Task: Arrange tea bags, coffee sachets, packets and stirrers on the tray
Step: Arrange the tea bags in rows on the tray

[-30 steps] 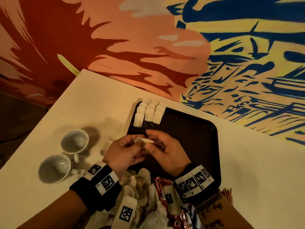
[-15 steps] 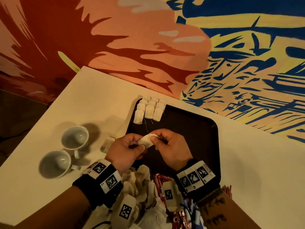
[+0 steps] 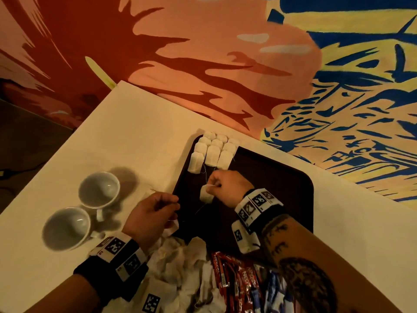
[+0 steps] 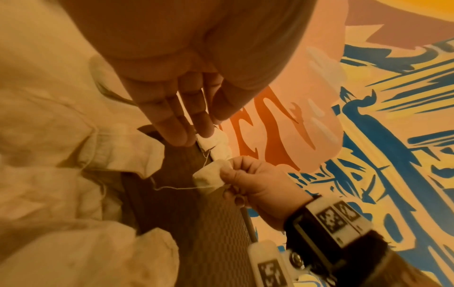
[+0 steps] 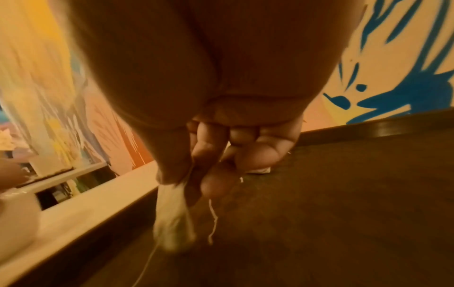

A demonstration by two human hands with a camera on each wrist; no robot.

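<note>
A dark brown tray lies on the white table. Several white tea bags are lined up in rows in its far-left corner and also show past my left fingers. My right hand pinches one tea bag by its top just above the tray, a little short of those rows. The bag hangs from thumb and finger, its string trailing loose. My left hand hovers over the tray's left edge with fingers straight, holding nothing I can see.
A heap of loose tea bags lies at the tray's near edge, with red coffee sachets and blue packets beside it. Two white cups stand left of the tray. A painted wall lies beyond the table.
Both hands held the tea bag together before. Now the left hand has let go and drawn back left, and the right hand has carried the bag farther toward the rows.
</note>
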